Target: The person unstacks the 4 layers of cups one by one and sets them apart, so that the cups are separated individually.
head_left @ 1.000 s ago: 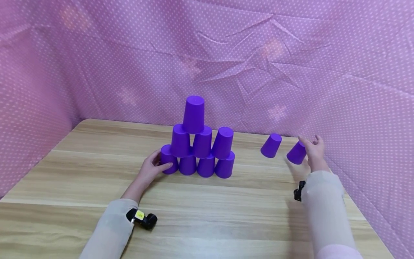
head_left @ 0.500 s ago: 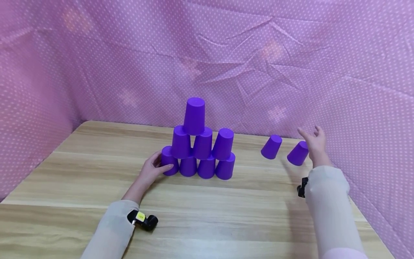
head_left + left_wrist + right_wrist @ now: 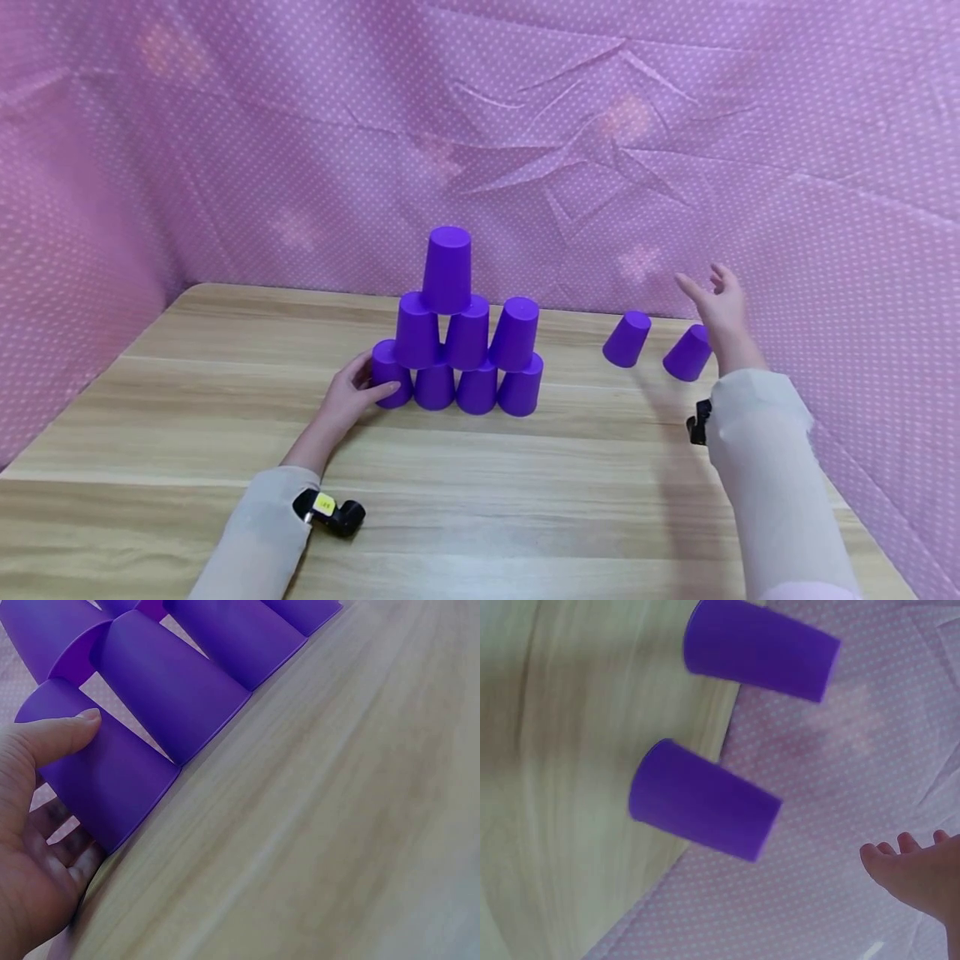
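Purple cups, all upside down, form a pyramid in the head view. Several make the bottom row, three stand on them, and a top cup (image 3: 447,271) bridges the left two of the middle row. My left hand (image 3: 348,396) holds the leftmost bottom cup (image 3: 105,772), thumb across its near side and fingers round the outer side. To the right, two separate cups stand on the table: a nearer-to-pyramid cup (image 3: 627,340) and a rightmost cup (image 3: 687,354). My right hand (image 3: 726,321) is raised above and beside the rightmost cup, fingers spread, holding nothing.
The wooden table (image 3: 480,500) runs back to a pink dotted cloth (image 3: 337,167) hanging behind and at both sides. The two separate cups stand close to the table's back right edge. A small black camera (image 3: 333,511) sticks out from the left sleeve.
My right hand has let go of the rightmost cup and lifted up from it, drifting slightly left at the end. The left hand and the pyramid have stayed put.
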A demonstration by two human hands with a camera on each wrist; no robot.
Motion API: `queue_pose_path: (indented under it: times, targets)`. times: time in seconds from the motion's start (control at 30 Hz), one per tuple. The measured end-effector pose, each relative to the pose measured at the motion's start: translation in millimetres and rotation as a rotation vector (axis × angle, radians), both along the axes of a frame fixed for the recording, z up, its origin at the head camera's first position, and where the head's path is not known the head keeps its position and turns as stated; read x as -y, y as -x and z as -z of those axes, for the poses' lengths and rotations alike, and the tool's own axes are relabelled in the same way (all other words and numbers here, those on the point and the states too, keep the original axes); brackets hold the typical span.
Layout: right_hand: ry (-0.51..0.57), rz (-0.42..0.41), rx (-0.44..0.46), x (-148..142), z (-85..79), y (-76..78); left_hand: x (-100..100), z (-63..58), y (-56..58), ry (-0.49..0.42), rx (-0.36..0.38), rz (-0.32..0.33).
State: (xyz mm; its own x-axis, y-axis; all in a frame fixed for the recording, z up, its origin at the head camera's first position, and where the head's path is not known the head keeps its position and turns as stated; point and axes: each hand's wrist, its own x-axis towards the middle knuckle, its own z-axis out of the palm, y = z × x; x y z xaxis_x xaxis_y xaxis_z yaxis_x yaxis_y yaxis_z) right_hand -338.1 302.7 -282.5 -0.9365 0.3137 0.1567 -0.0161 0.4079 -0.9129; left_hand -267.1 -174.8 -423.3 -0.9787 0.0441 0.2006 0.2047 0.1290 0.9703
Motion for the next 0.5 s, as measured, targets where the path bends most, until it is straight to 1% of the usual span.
queue_pose_path:
  times: [0.27,0.5]
  targets:
    - [-0.012,-0.067,-0.039,20.3,-11.3,-0.6,0.4,1.3,0.1,-0.011,0.026,0.007]
    - [0.054,-0.144,-0.088,44.4,-24.3,-1.3,0.5,0.6,0.4,-0.012,0.028,0.005]
